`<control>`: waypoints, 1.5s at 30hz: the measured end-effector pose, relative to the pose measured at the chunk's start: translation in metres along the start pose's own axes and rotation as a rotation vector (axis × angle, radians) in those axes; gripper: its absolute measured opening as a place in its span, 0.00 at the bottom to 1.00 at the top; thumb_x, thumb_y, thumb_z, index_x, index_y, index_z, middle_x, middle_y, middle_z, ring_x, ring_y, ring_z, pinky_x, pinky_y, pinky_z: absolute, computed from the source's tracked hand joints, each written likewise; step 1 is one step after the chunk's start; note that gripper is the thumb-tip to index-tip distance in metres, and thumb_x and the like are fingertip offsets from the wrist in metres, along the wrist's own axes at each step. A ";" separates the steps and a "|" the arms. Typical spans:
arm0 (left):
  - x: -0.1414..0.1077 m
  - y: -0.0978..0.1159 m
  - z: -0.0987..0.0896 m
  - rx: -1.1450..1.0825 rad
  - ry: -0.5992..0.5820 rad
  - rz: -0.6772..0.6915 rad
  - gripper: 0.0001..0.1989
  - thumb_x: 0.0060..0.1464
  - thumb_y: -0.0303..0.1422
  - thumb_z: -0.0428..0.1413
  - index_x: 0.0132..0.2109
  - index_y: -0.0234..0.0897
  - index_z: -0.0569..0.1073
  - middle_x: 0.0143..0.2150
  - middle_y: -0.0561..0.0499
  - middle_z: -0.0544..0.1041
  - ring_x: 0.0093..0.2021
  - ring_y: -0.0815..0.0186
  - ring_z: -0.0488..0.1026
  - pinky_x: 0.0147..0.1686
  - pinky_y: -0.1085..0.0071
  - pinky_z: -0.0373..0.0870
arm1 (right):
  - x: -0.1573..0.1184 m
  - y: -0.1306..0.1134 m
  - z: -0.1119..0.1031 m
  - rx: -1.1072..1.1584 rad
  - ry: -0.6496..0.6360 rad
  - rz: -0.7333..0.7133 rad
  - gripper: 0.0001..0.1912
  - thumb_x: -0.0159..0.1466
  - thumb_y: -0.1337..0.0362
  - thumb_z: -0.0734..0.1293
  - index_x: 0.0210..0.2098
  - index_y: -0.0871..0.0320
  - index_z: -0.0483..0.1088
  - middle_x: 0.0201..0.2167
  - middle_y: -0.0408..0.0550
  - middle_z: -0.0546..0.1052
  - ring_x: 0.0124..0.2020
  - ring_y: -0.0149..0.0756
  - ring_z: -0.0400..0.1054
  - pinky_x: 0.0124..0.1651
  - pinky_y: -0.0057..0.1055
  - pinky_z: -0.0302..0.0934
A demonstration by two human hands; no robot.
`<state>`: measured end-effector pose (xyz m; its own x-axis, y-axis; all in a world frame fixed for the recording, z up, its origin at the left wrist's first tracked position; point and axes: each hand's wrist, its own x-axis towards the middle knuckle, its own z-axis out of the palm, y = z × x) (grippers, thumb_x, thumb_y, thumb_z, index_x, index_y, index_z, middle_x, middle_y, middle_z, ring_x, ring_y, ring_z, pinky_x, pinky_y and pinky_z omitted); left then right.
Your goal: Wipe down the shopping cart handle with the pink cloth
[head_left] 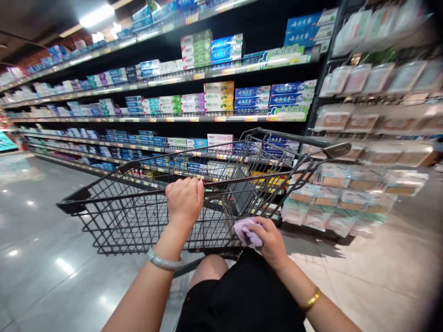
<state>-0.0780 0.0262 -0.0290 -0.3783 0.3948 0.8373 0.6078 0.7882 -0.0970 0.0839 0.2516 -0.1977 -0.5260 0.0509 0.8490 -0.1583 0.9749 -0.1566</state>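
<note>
A black wire shopping cart point(138, 221) stands sideways in front of me, its handle to the right. My left hand point(185, 200) is wrapped around the top rim of the cart's near side. Bunched in the fingers of my right hand point(272, 240) is a light purple cloth point(248, 231), which is against or very close to the lower right end of the basket's wire side. I cannot tell whether the cloth presses on the wires. Through the mesh, the grey child-seat flap point(240, 191) shows at the handle end.
Beyond the cart run long shelves point(188, 119) stacked with toothpaste boxes point(218, 97). On the right, packaged goods point(363, 120) hang on hooks close to the cart's handle point(304, 140). Shiny floor tiles point(38, 258) extend to the left. My knee point(209, 272) is just below the basket.
</note>
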 end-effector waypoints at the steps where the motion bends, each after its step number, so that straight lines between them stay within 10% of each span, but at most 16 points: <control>1: 0.000 0.000 0.000 0.004 0.004 0.000 0.21 0.72 0.39 0.41 0.35 0.39 0.73 0.32 0.48 0.77 0.37 0.56 0.71 0.40 0.58 0.53 | 0.006 -0.002 0.001 0.005 0.045 0.020 0.14 0.69 0.68 0.67 0.51 0.50 0.78 0.48 0.51 0.78 0.48 0.40 0.72 0.47 0.35 0.70; 16: 0.000 -0.001 -0.004 -0.017 -0.019 -0.007 0.21 0.72 0.38 0.41 0.36 0.39 0.74 0.33 0.47 0.77 0.39 0.55 0.71 0.42 0.57 0.53 | 0.065 -0.080 0.055 0.080 0.086 -0.163 0.10 0.70 0.64 0.68 0.49 0.48 0.79 0.46 0.48 0.79 0.45 0.37 0.71 0.46 0.31 0.66; 31: -0.004 0.004 -0.007 -0.128 -0.111 -0.054 0.28 0.73 0.43 0.34 0.40 0.38 0.76 0.39 0.43 0.80 0.43 0.55 0.73 0.45 0.58 0.55 | 0.072 -0.109 0.084 0.019 -0.278 -0.384 0.11 0.73 0.64 0.64 0.49 0.51 0.79 0.48 0.50 0.79 0.47 0.40 0.68 0.46 0.35 0.63; 45: 0.000 0.007 -0.010 -0.143 -0.138 -0.044 0.27 0.74 0.42 0.35 0.41 0.38 0.76 0.39 0.44 0.81 0.43 0.55 0.74 0.45 0.57 0.56 | 0.105 -0.112 0.090 0.031 -0.209 -0.124 0.12 0.72 0.61 0.64 0.49 0.56 0.77 0.45 0.53 0.78 0.46 0.43 0.68 0.45 0.35 0.65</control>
<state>-0.0663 0.0265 -0.0244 -0.4930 0.4299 0.7564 0.6776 0.7350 0.0239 -0.0293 0.1281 -0.1365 -0.6620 -0.1181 0.7401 -0.2566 0.9635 -0.0758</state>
